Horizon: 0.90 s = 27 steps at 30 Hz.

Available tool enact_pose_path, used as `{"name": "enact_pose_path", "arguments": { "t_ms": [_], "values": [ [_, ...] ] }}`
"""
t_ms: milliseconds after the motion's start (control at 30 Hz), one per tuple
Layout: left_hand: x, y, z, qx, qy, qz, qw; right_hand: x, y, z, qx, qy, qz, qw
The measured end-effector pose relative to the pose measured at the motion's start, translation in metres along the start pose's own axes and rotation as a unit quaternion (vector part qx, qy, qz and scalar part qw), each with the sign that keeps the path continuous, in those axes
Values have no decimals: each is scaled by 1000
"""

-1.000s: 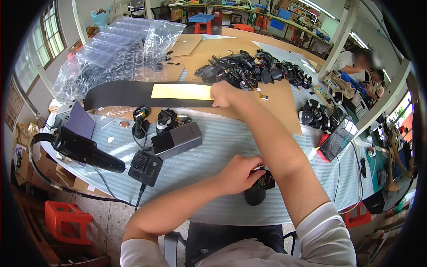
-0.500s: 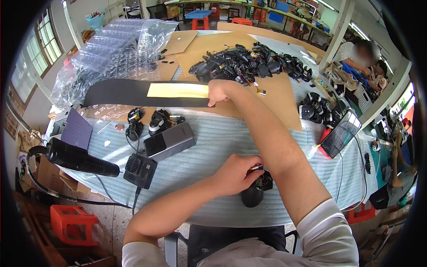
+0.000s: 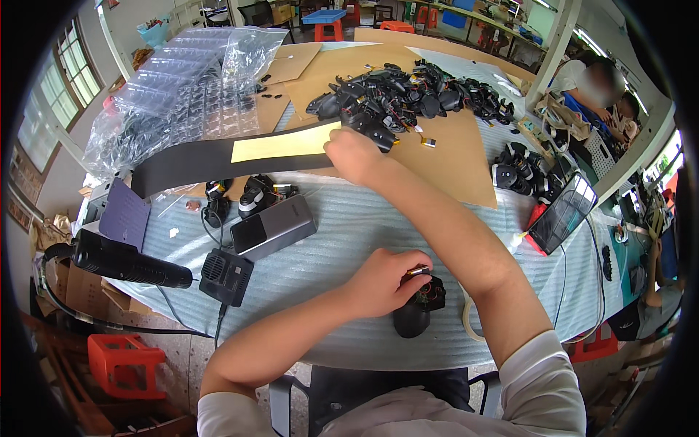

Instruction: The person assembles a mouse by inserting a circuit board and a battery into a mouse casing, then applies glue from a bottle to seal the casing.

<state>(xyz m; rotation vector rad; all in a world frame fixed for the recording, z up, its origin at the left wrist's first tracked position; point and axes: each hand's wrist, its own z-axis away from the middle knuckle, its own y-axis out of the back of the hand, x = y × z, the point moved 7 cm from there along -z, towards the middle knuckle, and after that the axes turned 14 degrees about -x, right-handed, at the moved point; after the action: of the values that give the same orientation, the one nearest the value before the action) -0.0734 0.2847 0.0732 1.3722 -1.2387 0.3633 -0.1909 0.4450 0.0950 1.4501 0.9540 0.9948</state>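
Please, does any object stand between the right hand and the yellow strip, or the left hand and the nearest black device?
Nothing visible does: the right hand grips the yellow strip at its right end; the left hand, at the black device, pinches a silvery part.

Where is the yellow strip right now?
In the head view, the yellow strip lies on the black sheet, left of centre, its right end at the right hand.

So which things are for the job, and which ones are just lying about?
In use now:
- small part, pinched in the left hand
- black gadget, right by that hand
- black strip and yellow strip, held by the right hand

Probably just lying about:
- phone
- red stool
- blue tray
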Motion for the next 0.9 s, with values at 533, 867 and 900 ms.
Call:
{"name": "enact_pose_path", "arguments": {
  "t_ms": [533, 867, 900],
  "values": [
    [8, -3, -1, 7, 9, 33, 999, 12, 47, 32, 109, 2, -156, 982],
    [42, 13, 28, 101, -36, -88, 990, -113, 149, 220, 97, 247, -308, 914],
    [31, 10, 17, 101, -54, -93, 989, -101, 124, 243, 172, 268, -277, 906]
  ]
}}
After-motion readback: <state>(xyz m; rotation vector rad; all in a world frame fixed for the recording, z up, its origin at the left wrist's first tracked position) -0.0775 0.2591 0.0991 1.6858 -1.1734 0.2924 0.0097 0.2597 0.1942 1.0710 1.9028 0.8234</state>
